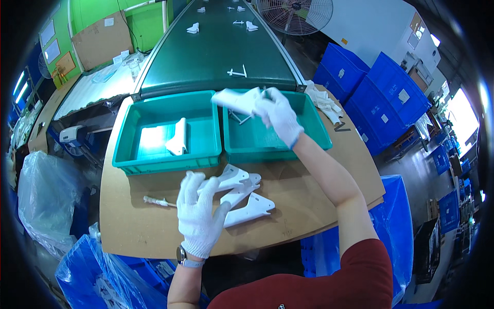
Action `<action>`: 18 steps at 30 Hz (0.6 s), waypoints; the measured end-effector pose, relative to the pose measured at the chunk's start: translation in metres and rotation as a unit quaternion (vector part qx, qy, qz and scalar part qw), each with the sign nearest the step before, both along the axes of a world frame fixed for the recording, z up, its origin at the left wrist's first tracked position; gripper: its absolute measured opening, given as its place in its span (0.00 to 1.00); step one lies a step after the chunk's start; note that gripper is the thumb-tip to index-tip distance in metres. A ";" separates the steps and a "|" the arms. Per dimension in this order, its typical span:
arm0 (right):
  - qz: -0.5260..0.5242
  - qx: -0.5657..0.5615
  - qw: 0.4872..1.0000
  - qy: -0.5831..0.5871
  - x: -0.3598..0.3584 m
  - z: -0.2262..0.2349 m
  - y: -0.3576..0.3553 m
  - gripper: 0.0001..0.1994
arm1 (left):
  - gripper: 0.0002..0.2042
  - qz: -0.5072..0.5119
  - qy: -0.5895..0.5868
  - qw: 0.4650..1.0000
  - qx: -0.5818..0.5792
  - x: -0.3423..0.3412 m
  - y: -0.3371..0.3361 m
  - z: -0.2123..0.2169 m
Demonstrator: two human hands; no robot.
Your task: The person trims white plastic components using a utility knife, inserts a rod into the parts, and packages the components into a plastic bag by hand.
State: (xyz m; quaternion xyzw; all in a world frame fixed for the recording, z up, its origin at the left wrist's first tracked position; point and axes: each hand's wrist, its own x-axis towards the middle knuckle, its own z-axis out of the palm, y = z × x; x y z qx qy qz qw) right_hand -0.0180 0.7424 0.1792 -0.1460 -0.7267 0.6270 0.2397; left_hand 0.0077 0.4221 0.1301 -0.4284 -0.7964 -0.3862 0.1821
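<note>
My right hand (280, 116), in a white glove, grips a white plastic bracket (236, 100) above the right-hand teal bin (257, 154). Motion blurs the bracket a little. Thin white sprue-like pieces (240, 117) lie in that bin below it. Over the cardboard-topped table, my gloved left hand (199, 219) has its fingers apart and holds nothing that I can see. Right beside it, several similar white brackets (250, 208) lie overlapping; whether the thumb touches one, I cannot tell. One more bracket (178, 138) sits in the left-hand teal bin (170, 165).
A green conveyor belt (216, 51) runs away behind the bins, carrying scattered white parts. On the table lies a thin wrapped stick (158, 201). Crumpled white cloth (324, 102) is by the right bin. Blue crates (383, 98) stand at right; bag-lined blue bins (393, 226) flank the table's near side.
</note>
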 end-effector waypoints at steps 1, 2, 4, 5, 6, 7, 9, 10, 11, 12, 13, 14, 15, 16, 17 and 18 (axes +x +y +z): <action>0.057 0.052 0.997 -0.019 0.025 0.010 -0.020 0.12 | 0.32 -0.001 -0.004 1.000 -0.003 0.001 0.006 0.005; 0.083 0.091 0.991 -0.054 0.050 0.022 -0.043 0.11 | 0.34 0.018 0.062 0.998 0.000 0.003 0.016 0.013; 0.145 0.148 0.977 -0.050 0.089 0.017 -0.075 0.10 | 0.38 0.006 0.102 0.995 -0.013 0.011 0.029 0.029; 0.180 0.168 0.969 -0.009 0.105 0.010 -0.085 0.10 | 0.40 -0.024 0.077 0.996 -0.028 0.016 0.032 0.037; 0.227 0.119 0.955 -0.150 0.123 0.031 -0.096 0.14 | 0.42 -0.067 -0.031 0.994 -0.083 0.019 0.033 0.039; 0.236 0.110 0.953 -0.154 0.133 0.030 -0.099 0.14 | 0.42 -0.061 -0.039 0.993 -0.091 0.028 0.032 0.043; 0.149 0.275 0.949 0.043 0.151 0.026 -0.103 0.20 | 0.44 -0.040 -0.238 0.968 -0.070 0.045 0.032 0.049; 0.101 0.284 0.952 0.057 0.162 0.026 -0.106 0.24 | 0.47 -0.070 -0.246 0.967 -0.009 0.046 0.030 0.034; 0.106 0.277 0.953 0.056 0.172 0.025 -0.106 0.24 | 0.47 -0.065 -0.249 0.966 -0.014 0.049 0.030 0.032; 0.077 0.386 0.917 0.064 0.181 0.023 -0.105 0.24 | 0.47 -0.118 -0.374 0.918 0.059 0.050 0.031 0.032; 0.046 0.490 0.868 0.072 0.188 0.022 -0.106 0.24 | 0.47 -0.167 -0.489 0.846 0.131 0.051 0.032 0.031; 0.048 0.516 0.852 0.074 0.194 0.022 -0.108 0.23 | 0.48 -0.170 -0.515 0.832 0.119 0.051 0.030 0.030; 0.050 0.512 0.854 0.075 0.199 0.019 -0.110 0.23 | 0.48 -0.166 -0.516 0.832 0.116 0.055 0.030 0.031; 0.046 0.528 0.843 0.091 0.203 0.015 -0.112 0.23 | 0.50 -0.186 -0.524 0.818 0.148 0.060 0.032 0.034; 0.041 0.544 0.831 0.107 0.206 0.013 -0.114 0.23 | 0.52 -0.207 -0.530 0.803 0.180 0.063 0.033 0.035; 0.037 0.559 0.823 0.096 0.209 0.012 -0.116 0.23 | 0.52 -0.208 -0.529 0.804 0.174 0.064 0.034 0.035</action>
